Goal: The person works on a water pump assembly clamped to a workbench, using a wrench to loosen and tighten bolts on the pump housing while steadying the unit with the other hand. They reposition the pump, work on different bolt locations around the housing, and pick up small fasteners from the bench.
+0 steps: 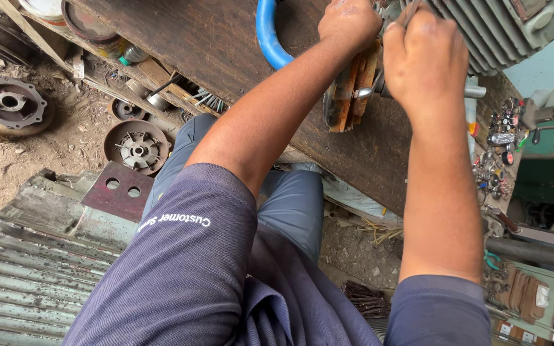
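Note:
Both arms reach forward over a dark wooden workbench [213, 38]. My left hand [349, 22] rests closed against the end of a grey ribbed electric motor [508, 29], beside stacked wooden blocks [352, 93]. My right hand [426, 61] is clenched in a fist around a thin metal tool whose tip shows above the fingers, just over the motor's steel shaft [472, 91]. What my left hand grips is hidden behind it. A blue hose [267, 35] curves left of my left hand.
On the dirt floor lie a round fan cover [137, 146], a cast end bell [9, 102] and a rusty plate with two holes [120, 189]. A ribbed motor housing [27, 269] lies lower left. Small parts and tool trays [527, 295] crowd the right.

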